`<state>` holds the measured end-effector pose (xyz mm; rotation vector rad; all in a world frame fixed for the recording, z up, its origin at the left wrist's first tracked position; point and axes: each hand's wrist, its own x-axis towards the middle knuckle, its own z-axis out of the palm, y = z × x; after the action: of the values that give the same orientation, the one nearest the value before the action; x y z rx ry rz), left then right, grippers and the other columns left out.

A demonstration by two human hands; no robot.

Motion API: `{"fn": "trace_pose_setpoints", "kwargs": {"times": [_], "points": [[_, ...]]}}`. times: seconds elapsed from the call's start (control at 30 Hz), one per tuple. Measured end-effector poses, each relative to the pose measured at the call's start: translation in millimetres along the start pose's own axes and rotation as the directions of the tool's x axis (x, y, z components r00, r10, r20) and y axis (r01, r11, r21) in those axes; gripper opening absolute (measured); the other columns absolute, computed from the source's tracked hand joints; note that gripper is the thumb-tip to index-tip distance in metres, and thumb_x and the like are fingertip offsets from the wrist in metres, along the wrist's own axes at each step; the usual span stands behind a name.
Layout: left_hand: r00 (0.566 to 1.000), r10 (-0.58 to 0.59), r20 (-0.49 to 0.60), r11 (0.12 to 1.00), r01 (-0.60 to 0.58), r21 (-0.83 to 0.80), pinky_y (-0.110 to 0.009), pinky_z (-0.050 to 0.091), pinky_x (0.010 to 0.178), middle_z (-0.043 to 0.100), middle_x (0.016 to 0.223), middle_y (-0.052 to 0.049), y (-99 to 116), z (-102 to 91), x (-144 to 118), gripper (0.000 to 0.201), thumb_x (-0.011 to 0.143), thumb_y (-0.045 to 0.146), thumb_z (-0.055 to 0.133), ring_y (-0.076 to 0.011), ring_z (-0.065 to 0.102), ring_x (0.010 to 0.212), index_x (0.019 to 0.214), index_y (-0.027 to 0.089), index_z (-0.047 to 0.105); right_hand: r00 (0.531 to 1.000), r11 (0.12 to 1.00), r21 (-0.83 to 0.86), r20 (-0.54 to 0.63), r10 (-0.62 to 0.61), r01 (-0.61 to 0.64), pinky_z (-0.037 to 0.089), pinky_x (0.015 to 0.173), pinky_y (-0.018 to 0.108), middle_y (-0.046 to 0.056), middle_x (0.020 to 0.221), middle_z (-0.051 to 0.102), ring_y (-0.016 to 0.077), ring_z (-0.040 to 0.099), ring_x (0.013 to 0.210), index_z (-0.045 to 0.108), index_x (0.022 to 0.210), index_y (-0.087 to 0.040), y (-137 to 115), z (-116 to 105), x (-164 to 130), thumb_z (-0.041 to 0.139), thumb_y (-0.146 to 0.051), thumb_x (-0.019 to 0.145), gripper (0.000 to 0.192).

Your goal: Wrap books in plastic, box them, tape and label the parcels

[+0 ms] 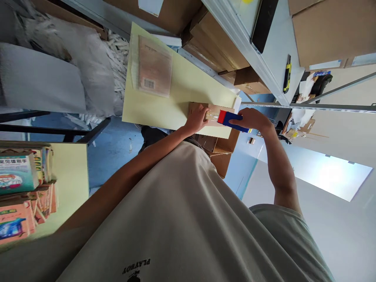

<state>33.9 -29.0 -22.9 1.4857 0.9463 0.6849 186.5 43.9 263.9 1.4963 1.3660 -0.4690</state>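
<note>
So the whole view is flipped upside down, looking past the person's pale T-shirt toward a pale yellow table. At the near edge of that table sits a small cardboard box, and both hands are on it. The left hand lies pressed on the box's left end, fingers curled over the top, holding it down. The right hand is wrapped around a blue tape dispenser with a red end, and the dispenser's red end sits right on the box lid, just beside the left hand's fingertips, with a bit of clear tape showing between them. So the box is basically sandwiched between the two hands, dispenser on top.

Further along the table lies a flat item in a clear plastic bag with a barcode label. Metal shelving with brown cartons runs beside the table, and a yellow-black utility knife rests on a shelf. Stacked colourful packets are off to one side.
</note>
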Motion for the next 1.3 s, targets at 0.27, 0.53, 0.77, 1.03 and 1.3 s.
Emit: {"fn": "trace_pose_setpoints", "kwargs": {"times": [0.27, 0.53, 0.77, 1.03, 1.3], "points": [[0.987, -0.129, -0.091, 0.986, 0.138, 0.089, -0.046, 0.065, 0.112, 0.078, 0.139, -0.015, -21, 4.7, -1, 0.070, 0.088, 0.002, 0.082, -0.0292, 0.079, 0.119, 0.154, 0.020, 0.068, 0.997, 0.997, -0.033, 0.019, -0.071, 0.071, 0.058, 0.091, 0.042, 0.028, 0.116, 0.089, 0.0423, 0.084, 0.113, 0.089, 0.129, -0.011, 31, 39, 84, 0.072, -0.097, 0.101, 0.092], [0.993, 0.117, -0.008, 0.943, -0.109, 0.316, -0.065, 0.040, 0.148, 0.040, 0.196, -0.027, -25, 22.2, 30, 0.119, 0.092, 0.056, 0.100, -0.0501, 0.039, 0.184, 0.187, 0.018, 0.041, 0.966, 0.963, 0.097, -0.082, -0.243, 0.251, 0.058, 0.088, 0.044, 0.023, 0.101, 0.086, 0.0389, 0.082, 0.104, 0.090, 0.124, -0.010, 82, 96, 162, 0.071, -0.088, 0.106, 0.082], [0.959, -0.004, 0.283, 0.816, -0.160, 0.555, -0.075, 0.013, 0.154, 0.022, 0.200, -0.038, -16, 65.7, 83, 0.137, 0.095, 0.058, 0.090, -0.0592, 0.017, 0.189, 0.193, -0.002, 0.017, 0.910, 0.875, 0.295, -0.281, -0.306, 0.385, 0.063, 0.097, 0.051, 0.024, 0.107, 0.085, 0.0432, 0.080, 0.113, 0.087, 0.126, -0.011, 98, 135, 187, 0.080, -0.082, 0.101, 0.076], [0.939, -0.190, 0.288, 0.725, -0.063, 0.686, -0.064, 0.029, 0.151, 0.035, 0.194, -0.035, 4, 56.5, 84, 0.139, 0.091, 0.044, 0.091, -0.0537, 0.036, 0.179, 0.195, -0.001, 0.011, 0.871, 0.752, 0.440, -0.271, -0.409, 0.490, 0.056, 0.085, 0.044, 0.015, 0.091, 0.078, 0.0319, 0.074, 0.091, 0.084, 0.103, -0.018, 120, 150, 171, 0.070, -0.076, 0.108, 0.059], [0.932, -0.210, 0.297, 0.662, -0.088, 0.744, -0.068, 0.038, 0.142, 0.038, 0.191, -0.036, 11, 65.1, 84, 0.136, 0.091, 0.039, 0.086, -0.0556, 0.045, 0.168, 0.196, 0.000, 0.009, 0.911, 0.755, 0.511, -0.198, -0.362, 0.411, 0.056, 0.080, 0.044, 0.012, 0.077, 0.075, 0.0338, 0.078, 0.085, 0.081, 0.089, -0.021, 181, 179, 145, 0.076, -0.073, 0.106, 0.055]]}}
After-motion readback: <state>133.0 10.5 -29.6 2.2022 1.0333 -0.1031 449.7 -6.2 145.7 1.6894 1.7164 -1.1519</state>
